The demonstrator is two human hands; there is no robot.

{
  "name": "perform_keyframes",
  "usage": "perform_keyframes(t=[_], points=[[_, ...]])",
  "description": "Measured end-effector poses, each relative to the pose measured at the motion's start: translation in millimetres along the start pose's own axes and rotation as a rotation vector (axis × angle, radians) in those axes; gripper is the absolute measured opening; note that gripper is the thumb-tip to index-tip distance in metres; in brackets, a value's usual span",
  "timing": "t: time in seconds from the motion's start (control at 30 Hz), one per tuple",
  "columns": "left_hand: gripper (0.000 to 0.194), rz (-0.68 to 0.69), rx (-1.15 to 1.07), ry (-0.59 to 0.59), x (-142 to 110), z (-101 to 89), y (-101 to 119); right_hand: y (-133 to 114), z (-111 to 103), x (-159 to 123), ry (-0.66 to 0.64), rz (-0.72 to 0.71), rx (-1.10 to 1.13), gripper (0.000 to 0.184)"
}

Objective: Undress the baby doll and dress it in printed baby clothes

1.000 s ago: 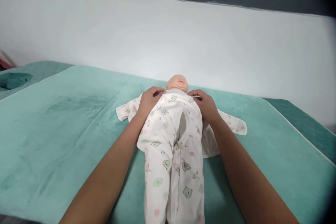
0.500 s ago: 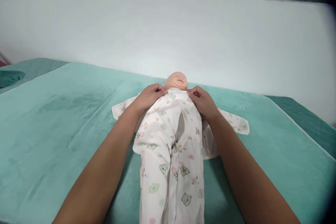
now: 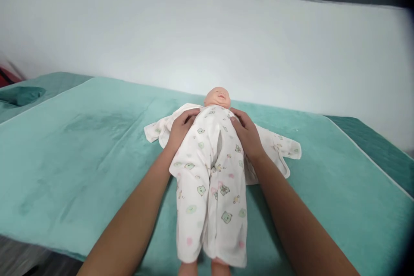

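A baby doll (image 3: 217,97) lies face up with its head toward the wall. Printed white baby trousers (image 3: 211,181) cover it from the chest down to the lower legs, and bare doll feet show at the bottom edge. Along the left side of its upper body rests my left hand (image 3: 183,127), fingers stretched out against the trousers. My right hand (image 3: 248,134) lies on the opposite side, thumb on the cloth and apart from the other fingers. Under the doll a matching white baby jacket (image 3: 274,148) is spread out with both sleeves to the sides.
A light green padded mat (image 3: 97,146) lies beneath everything, with darker green edges (image 3: 371,142) at both sides. Behind it rises a white wall (image 3: 207,43). Something red (image 3: 5,76) shows at the far left, and grey floor (image 3: 35,256) at lower left.
Both hands had pinched the trousers' top edge near the doll's neck; now their fingers have loosened and lie lower along its sides. The view has shifted, bringing the doll's feet into sight.
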State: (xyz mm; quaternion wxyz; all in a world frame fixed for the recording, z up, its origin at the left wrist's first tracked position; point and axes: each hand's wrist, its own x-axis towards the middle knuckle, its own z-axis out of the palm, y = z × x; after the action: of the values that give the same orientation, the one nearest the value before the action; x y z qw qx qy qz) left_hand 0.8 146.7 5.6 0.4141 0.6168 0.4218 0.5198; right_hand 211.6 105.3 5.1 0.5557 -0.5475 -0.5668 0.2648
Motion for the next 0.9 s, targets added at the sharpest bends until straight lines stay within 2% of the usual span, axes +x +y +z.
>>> perform_keyframes(t=[0.1,0.27,0.33,0.4,0.5,0.67,0.8,0.9], points=[[0.028,-0.047,-0.017,0.095,-65,-14.7,6,-18,-4,-56,-0.075,-0.056,-0.041,0.044],[0.021,-0.177,0.043,0.196,-196,-43.3,17,-33,-8,-175,-0.178,-0.264,-0.173,0.044],[0.018,-0.195,0.090,0.162,-238,-48.1,21,-38,-8,-217,-0.221,-0.274,-0.191,0.045],[0.018,-0.180,0.158,0.109,-267,-47.1,24,-44,-6,-246,-0.234,-0.298,-0.229,0.045],[0.026,-0.126,0.281,0.051,-285,-39.8,27,-60,-3,-266,-0.229,-0.336,-0.348,0.045],[0.028,-0.015,0.474,-0.001,-281,-30.4,28,-90,11,-263,-0.274,-0.337,-0.628,0.045],[0.021,0.027,0.521,0.073,-276,-27.2,25,-95,26,-255,-0.187,-0.358,-0.724,0.026],[0.015,0.005,0.466,0.099,-277,-26.9,24,-92,30,-249,-0.166,-0.370,-0.736,0.019]])
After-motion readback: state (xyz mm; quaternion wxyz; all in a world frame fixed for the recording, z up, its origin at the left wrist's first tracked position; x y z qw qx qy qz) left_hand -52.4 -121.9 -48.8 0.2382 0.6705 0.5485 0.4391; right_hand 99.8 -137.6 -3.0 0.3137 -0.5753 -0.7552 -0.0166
